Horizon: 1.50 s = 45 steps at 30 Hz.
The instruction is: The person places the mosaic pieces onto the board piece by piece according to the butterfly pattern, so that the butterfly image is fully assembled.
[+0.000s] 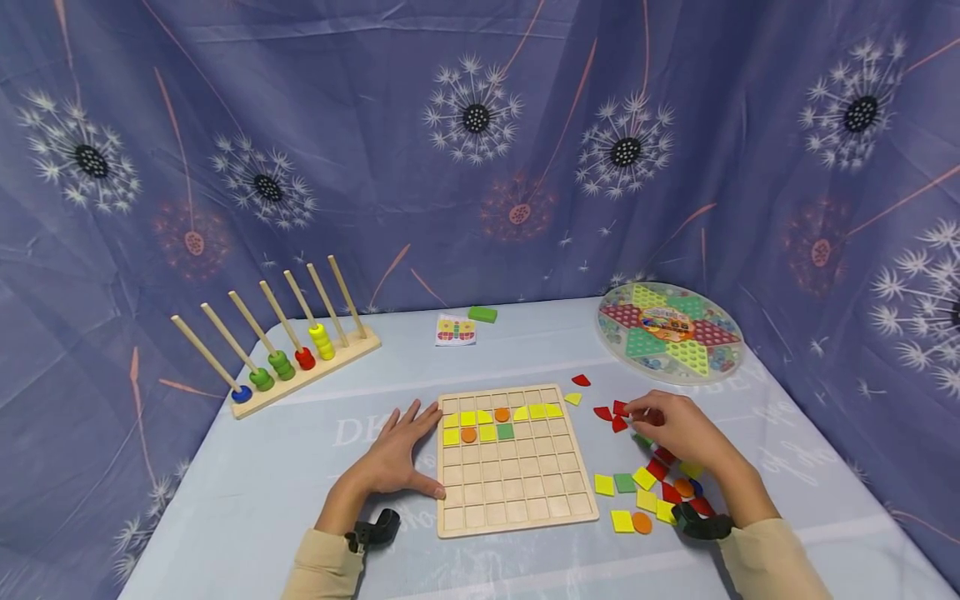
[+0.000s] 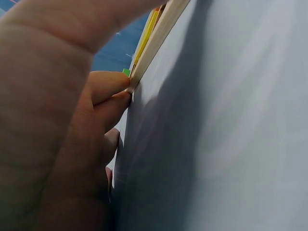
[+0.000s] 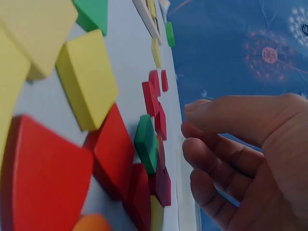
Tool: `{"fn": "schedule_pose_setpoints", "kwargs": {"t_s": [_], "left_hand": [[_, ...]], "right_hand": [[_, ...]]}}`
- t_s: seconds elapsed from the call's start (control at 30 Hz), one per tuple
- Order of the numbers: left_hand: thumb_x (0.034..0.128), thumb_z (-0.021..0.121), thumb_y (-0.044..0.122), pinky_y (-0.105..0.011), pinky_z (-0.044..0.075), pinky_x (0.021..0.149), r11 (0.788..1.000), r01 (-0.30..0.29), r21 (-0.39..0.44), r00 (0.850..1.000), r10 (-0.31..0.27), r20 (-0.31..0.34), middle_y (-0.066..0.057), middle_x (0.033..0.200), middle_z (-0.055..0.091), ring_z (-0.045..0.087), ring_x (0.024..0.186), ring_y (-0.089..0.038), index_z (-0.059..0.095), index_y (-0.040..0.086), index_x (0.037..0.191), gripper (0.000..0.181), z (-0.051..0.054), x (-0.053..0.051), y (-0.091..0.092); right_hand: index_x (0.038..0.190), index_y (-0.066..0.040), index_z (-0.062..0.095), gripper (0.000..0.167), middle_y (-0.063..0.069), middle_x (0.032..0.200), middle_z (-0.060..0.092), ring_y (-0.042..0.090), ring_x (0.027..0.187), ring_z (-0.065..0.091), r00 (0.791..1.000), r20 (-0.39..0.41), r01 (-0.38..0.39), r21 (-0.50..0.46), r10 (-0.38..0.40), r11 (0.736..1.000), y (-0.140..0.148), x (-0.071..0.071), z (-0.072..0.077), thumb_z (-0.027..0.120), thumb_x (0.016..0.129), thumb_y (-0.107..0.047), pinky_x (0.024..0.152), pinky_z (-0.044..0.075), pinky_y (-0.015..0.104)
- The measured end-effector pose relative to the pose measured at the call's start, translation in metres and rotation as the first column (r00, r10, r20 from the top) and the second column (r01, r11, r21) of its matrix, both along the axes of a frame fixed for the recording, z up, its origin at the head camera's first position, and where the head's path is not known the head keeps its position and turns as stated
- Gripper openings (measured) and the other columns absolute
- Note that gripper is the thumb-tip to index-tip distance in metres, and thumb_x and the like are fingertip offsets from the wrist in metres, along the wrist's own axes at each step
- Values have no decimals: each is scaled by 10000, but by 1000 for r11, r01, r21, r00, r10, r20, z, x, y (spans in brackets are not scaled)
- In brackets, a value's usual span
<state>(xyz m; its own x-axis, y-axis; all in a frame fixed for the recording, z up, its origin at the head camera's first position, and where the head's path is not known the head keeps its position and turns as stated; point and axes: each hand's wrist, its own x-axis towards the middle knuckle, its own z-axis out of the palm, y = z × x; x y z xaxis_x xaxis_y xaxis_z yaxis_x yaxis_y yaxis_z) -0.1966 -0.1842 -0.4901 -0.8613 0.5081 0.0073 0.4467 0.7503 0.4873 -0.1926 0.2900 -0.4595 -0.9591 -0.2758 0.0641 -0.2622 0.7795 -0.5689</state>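
A wooden grid board [image 1: 517,487] lies mid-table, with yellow squares, yellow quarter-circles, orange discs and a green square [image 1: 506,431] in its two rows near the far side. My left hand [image 1: 401,454] is spread at the board's left edge, its thumb and index finger touching the rim. In the left wrist view its fingertips meet the board's side. To the right, my right hand [image 1: 678,425] hovers by a red square [image 1: 620,407] and red quarter-circles [image 1: 603,413]. The right wrist view shows its fingers loosely bent, thumb near the index finger, nothing visible between them.
Loose yellow, red, green and orange pieces [image 1: 647,500] spread right of the board, partly under the right forearm. A butterfly pattern card [image 1: 455,331] and a green block [image 1: 482,314] lie behind. A peg-and-bead stand [image 1: 348,350] is back left; a round star-patterned game board [image 1: 671,333] back right.
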Motion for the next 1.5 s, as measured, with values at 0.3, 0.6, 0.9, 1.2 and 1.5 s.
{"fn": "schedule_pose_setpoints", "kwargs": {"t_s": [0.3,0.6,0.9,1.2,1.5], "left_hand": [[485,780,750,-504,20,1149,1000,1,-3,1000,-1,-1,13,1578,216,57,1453,-270,303,136,1522,1296,0,-1,0],[481,768,766,-500,20,1150,1000,0,-6,1000,0,-5,19,1578,212,55,1453,-263,300,141,1523,1303,-2,-1,0],[479,764,772,-500,24,1150,1000,7,-8,1000,-7,-11,24,1579,209,60,1453,-267,296,142,1524,1307,-3,-2,-1],[483,768,766,-502,15,1149,1000,1,-3,1000,-1,-3,17,1578,211,54,1452,-268,299,139,1523,1303,-3,-1,-1],[484,768,767,-506,18,1149,1000,3,-6,1000,-3,2,22,1579,206,58,1453,-270,297,141,1524,1302,-3,-3,0]], "right_hand": [[1026,-205,729,185,-116,906,612,106,764,528,989,76,-130,12,128,991,-5,17,-3,752,843,-200,680,503,260],[969,-266,707,270,-117,923,597,133,810,518,961,189,-209,17,202,978,-30,31,-6,819,747,-370,705,490,258],[886,-294,694,183,-105,891,567,126,788,505,959,178,-229,30,220,973,-40,37,-6,812,747,-285,686,473,257],[941,-271,674,209,-133,899,559,101,785,500,970,152,-203,76,190,976,-45,36,-6,798,774,-300,690,460,247],[970,-299,703,251,-169,854,578,95,770,496,988,72,-143,100,137,985,-55,25,-2,816,745,-297,665,468,235]]}}
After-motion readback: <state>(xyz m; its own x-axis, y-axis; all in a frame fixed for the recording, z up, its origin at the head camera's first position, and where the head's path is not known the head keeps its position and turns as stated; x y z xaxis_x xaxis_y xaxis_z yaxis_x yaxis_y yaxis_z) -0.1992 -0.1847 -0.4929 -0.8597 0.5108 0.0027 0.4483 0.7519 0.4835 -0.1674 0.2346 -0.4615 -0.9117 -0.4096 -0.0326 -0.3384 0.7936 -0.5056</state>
